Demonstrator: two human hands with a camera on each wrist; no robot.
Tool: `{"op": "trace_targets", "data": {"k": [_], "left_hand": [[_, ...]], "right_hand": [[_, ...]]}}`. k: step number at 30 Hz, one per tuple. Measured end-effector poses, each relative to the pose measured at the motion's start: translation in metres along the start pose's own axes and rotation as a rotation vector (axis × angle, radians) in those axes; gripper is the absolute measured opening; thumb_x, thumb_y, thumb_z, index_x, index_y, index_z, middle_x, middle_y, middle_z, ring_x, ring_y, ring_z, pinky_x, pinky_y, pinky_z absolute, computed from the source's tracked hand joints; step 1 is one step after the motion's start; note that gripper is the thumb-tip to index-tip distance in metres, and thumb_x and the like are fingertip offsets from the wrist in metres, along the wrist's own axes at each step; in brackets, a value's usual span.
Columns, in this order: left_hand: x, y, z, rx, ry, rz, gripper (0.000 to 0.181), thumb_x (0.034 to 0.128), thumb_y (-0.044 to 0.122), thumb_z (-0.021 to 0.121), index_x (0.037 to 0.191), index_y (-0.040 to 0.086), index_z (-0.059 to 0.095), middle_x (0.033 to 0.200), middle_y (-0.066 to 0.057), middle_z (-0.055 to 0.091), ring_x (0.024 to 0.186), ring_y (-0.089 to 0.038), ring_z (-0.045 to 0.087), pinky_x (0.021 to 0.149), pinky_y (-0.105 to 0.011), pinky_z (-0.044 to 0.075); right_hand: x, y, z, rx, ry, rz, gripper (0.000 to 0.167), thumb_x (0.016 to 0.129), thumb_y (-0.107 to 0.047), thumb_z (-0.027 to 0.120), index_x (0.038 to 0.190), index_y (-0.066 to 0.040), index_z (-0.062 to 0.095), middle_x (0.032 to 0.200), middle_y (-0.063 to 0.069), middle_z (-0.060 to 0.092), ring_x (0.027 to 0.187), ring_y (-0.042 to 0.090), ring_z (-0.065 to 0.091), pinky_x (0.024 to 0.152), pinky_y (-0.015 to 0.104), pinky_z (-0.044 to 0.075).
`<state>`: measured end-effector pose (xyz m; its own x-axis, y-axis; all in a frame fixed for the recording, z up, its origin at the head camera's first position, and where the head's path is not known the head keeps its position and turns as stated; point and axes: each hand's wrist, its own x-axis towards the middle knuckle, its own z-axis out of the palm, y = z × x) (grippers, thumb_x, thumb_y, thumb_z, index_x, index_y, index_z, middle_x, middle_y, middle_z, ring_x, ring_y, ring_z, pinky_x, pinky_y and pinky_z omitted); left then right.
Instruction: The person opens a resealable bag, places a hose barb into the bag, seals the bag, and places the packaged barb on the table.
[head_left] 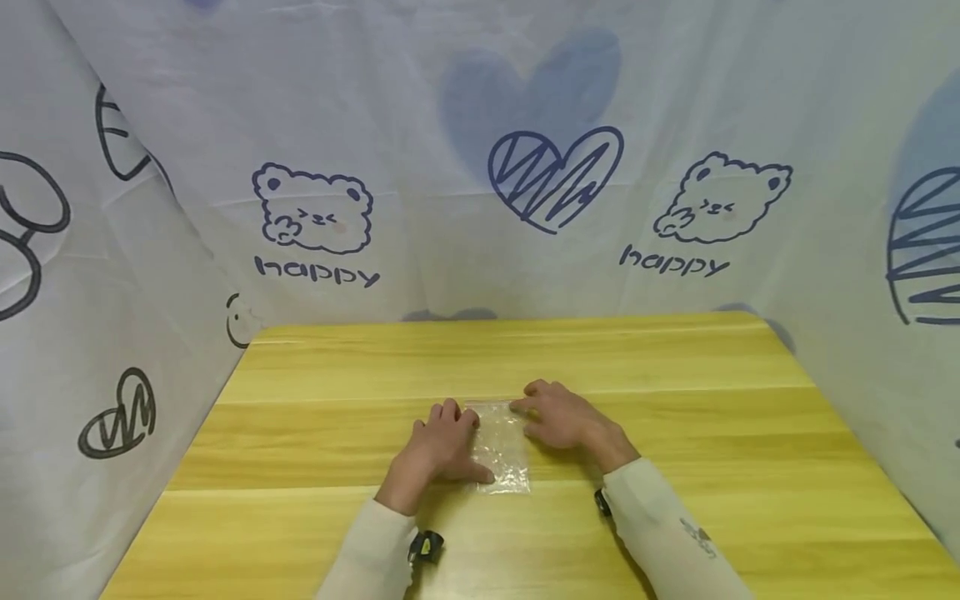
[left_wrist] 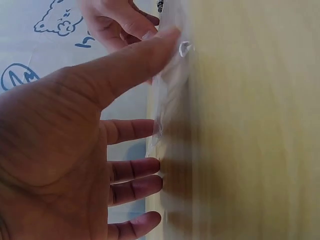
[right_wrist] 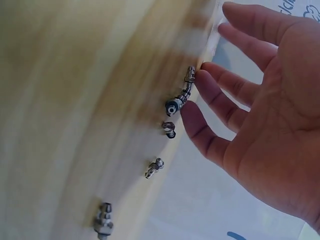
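Note:
A clear plastic bag (head_left: 501, 450) lies flat on the wooden table (head_left: 315, 517). My left hand (head_left: 442, 446) rests at its left side, thumb on the lower part of the bag and fingers spread near the top. In the left wrist view the thumb of that hand (left_wrist: 65, 125) touches the film (left_wrist: 172, 82). My right hand (head_left: 566, 419) is at the bag's upper right corner, fingers loosely bent. By the fingertips of this hand (right_wrist: 265, 95), the right wrist view shows small metal fittings (right_wrist: 172, 107), some touching the fingers; the head view does not show them.
More metal fittings lie apart on the table, one nearer the hand (right_wrist: 155, 167) and one farther off (right_wrist: 103, 220). A white cloth with printed hearts and bears (head_left: 420, 242) hangs behind the table and at both sides.

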<state>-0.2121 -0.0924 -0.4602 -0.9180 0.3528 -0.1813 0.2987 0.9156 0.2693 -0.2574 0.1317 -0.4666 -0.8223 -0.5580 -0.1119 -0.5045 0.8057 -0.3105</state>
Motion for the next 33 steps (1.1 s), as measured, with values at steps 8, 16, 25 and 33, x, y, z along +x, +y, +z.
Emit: {"op": "trace_targets", "data": {"k": [8,16,25,33], "left_hand": [[-0.0021,-0.0014,-0.0026,-0.002,0.002,0.018,0.078,0.0685,0.046,0.084,0.133,0.016,0.052,0.120,-0.011,0.047,0.112,-0.030,0.044,0.091,-0.054,0.042],[-0.0032,-0.0032,-0.0059,-0.037,0.023,0.043,0.046,0.0855,0.019,0.071,0.130,0.019,0.059,0.128,-0.011,0.050,0.119,-0.030,0.045,0.092,-0.054,0.044],[0.0020,-0.0013,0.0001,-0.071,0.040,0.185,0.037,0.0882,0.003,0.058,0.125,0.007,0.063,0.134,-0.015,0.051,0.120,-0.034,0.049,0.100,-0.048,0.046],[0.0023,0.0054,0.0031,-0.008,0.017,0.154,0.056,0.0828,0.041,0.073,0.127,0.010,0.059,0.136,-0.012,0.050,0.120,-0.032,0.048,0.093,-0.048,0.049]], "right_hand": [[-0.0017,-0.0034,-0.0002,-0.056,0.015,-0.069,0.039,0.093,-0.021,0.057,0.130,-0.010,0.062,0.138,0.012,0.053,0.123,0.033,0.050,0.104,0.046,0.041],[-0.0044,-0.0046,-0.0015,-0.032,0.063,-0.064,0.023,0.091,-0.019,0.059,0.107,-0.009,0.072,0.122,0.008,0.062,0.111,0.029,0.056,0.101,0.042,0.043],[-0.0045,-0.0034,-0.0007,0.134,0.040,0.066,0.038,0.090,-0.023,0.061,0.127,-0.013,0.061,0.093,0.000,0.060,0.083,0.016,0.053,0.079,0.035,0.046],[-0.0019,-0.0051,-0.0038,0.183,0.021,0.090,0.014,0.089,-0.019,0.061,0.080,-0.014,0.051,0.065,-0.003,0.044,0.060,0.014,0.041,0.058,0.029,0.035]]}}
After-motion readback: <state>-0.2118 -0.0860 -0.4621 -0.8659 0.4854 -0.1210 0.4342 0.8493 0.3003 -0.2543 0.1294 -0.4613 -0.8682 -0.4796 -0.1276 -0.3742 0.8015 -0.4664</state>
